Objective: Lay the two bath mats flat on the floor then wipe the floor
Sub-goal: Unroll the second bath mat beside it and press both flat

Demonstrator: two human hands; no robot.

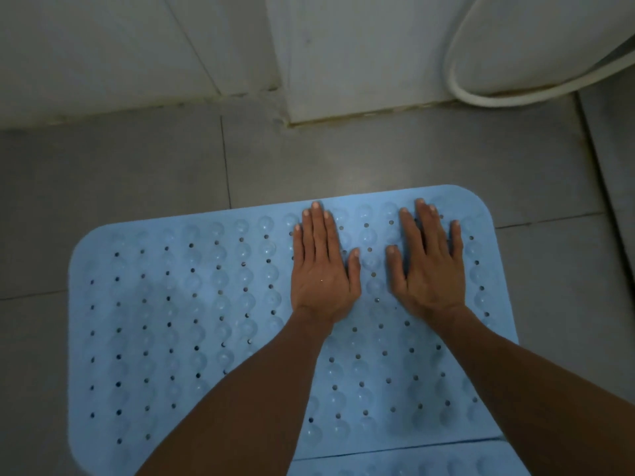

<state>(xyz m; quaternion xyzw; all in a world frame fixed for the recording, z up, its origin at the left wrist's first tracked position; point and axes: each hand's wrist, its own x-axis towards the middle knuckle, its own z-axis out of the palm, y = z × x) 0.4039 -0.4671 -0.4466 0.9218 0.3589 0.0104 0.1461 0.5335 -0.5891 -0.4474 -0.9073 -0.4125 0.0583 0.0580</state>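
A second blue mat [412, 463] showed at the near edge. Both forearms reached forward over the blue bath mat [178, 321], lying on the grey tiled floor [137, 166]. Left hand [321, 269] and right hand [426, 266] pressed flat, fingers spread, grasping nothing.

We see a pale blue bath mat [192, 321] — dotted with rows of small dark holes alternating with rows of rounded, glossy bumps. A second mat [412, 463] at the bottom edge shows the same blue and bumps. The floor [120, 173] is grey tile with thin darker joints — the wall [103, 46] whitish-grey, the hose [481, 94] off-white.
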